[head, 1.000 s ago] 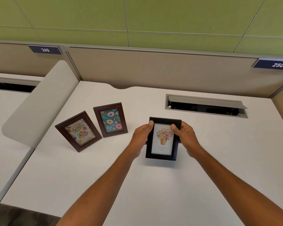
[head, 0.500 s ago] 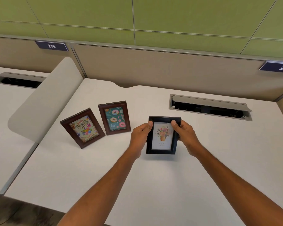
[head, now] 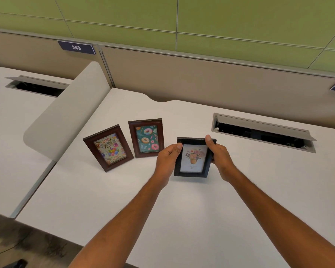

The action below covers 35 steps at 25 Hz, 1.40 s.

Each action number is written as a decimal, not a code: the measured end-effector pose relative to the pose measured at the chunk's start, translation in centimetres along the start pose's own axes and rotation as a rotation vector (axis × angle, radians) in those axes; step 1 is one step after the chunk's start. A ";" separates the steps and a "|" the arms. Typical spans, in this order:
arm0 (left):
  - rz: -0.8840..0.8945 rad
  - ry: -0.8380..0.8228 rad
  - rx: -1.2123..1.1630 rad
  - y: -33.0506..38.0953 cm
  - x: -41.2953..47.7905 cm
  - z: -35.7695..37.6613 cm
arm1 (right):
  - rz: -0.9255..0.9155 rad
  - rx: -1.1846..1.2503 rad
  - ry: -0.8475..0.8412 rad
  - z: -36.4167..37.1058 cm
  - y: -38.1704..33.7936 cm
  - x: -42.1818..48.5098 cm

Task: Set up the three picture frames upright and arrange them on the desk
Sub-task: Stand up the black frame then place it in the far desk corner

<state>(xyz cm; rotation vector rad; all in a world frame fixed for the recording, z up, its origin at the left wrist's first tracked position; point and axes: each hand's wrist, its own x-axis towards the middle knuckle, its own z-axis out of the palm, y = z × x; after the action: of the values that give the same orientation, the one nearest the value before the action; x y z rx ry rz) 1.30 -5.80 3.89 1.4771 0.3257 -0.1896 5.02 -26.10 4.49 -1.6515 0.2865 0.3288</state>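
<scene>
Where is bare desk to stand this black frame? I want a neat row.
Bare: right of the donut frame, under the black frame both hands hold, and the wide front strip. Crowded: left by the birthday frame; cable hatch behind.

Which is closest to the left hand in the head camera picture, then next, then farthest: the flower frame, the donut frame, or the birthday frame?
1. Flower frame: held by the left hand, on its right.
2. Donut frame: standing just to its left.
3. Birthday frame: farthest left, standing askew near the divider.
</scene>
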 end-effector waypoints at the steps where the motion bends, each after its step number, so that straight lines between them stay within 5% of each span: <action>1: -0.003 0.011 0.000 0.0 0.2 -0.3 | -0.004 -0.005 -0.003 0.4 -0.2 0.5; 14: -0.191 0.129 0.094 -2.4 3.0 -3.2 | 0.053 0.017 -0.019 3.6 -2.4 7.2; 35: -0.291 0.089 0.140 -4.7 3.6 -3.4 | 0.039 -0.057 -0.082 4.4 -2.7 9.8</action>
<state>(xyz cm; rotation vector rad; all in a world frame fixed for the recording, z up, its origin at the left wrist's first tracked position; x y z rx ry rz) 2.87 -2.59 -1.98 1.5746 0.6102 -0.3872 14.97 -21.41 2.88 -1.6856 0.2499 0.4368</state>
